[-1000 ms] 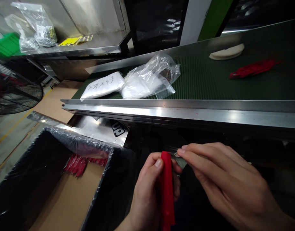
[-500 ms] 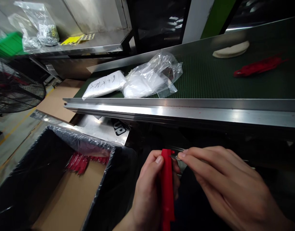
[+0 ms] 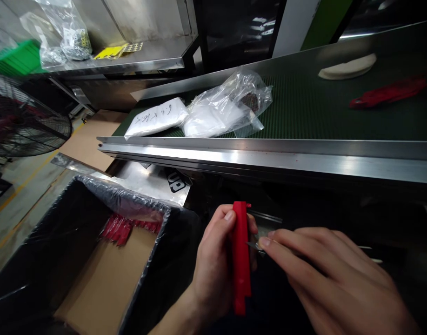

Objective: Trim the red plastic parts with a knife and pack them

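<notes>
My left hand is closed round a long narrow red plastic piece, held upright below the conveyor's metal edge. My right hand pinches a small thin metal blade whose tip touches the red piece's right edge, about a third of the way down. To the lower left stands a cardboard box lined with a black plastic bag, with several more red pieces lying at its far end.
A green conveyor belt with a steel side rail runs across the view. On it lie two plastic bags, a white curved part and a red part. A fan stands at left, a steel shelf behind it.
The blade in my right hand has slid down the red piece's right edge from its top end. The red piece has risen a little in my left hand.
</notes>
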`<state>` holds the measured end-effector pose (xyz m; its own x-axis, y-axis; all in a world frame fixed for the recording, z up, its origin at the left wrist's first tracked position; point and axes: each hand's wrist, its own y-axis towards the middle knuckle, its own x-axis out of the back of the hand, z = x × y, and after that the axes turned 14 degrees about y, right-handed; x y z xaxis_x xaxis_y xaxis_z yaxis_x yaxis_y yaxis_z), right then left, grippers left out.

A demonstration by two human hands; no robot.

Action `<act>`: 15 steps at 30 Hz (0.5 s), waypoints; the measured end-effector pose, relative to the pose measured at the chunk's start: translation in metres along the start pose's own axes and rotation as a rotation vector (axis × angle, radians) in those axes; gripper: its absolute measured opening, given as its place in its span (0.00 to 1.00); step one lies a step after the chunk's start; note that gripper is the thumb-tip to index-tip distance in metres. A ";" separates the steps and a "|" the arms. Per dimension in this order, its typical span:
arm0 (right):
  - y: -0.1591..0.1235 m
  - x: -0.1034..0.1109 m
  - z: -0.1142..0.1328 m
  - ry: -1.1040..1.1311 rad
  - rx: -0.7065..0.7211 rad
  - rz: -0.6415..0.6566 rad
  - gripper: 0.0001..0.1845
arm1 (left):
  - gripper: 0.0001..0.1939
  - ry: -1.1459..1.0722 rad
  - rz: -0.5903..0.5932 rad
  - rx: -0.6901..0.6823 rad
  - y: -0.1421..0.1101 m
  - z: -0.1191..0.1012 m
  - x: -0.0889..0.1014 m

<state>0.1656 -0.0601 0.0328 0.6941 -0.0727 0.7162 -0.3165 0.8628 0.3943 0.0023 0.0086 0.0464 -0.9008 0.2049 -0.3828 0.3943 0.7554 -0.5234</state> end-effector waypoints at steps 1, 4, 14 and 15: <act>-0.001 -0.001 0.002 0.008 -0.013 -0.015 0.24 | 0.12 0.004 -0.001 0.011 0.001 -0.001 0.000; -0.004 -0.005 0.009 0.012 -0.034 -0.053 0.23 | 0.11 -0.014 0.016 -0.003 0.003 -0.002 0.001; -0.016 -0.006 0.009 -0.053 0.049 -0.025 0.19 | 0.11 -0.071 0.042 -0.046 0.008 -0.004 0.001; -0.016 -0.007 0.012 -0.045 0.022 -0.034 0.19 | 0.11 -0.073 0.040 -0.049 0.009 -0.004 0.001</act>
<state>0.1583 -0.0796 0.0287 0.6749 -0.1245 0.7274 -0.3079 0.8483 0.4309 0.0038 0.0180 0.0443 -0.8682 0.1909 -0.4580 0.4187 0.7772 -0.4698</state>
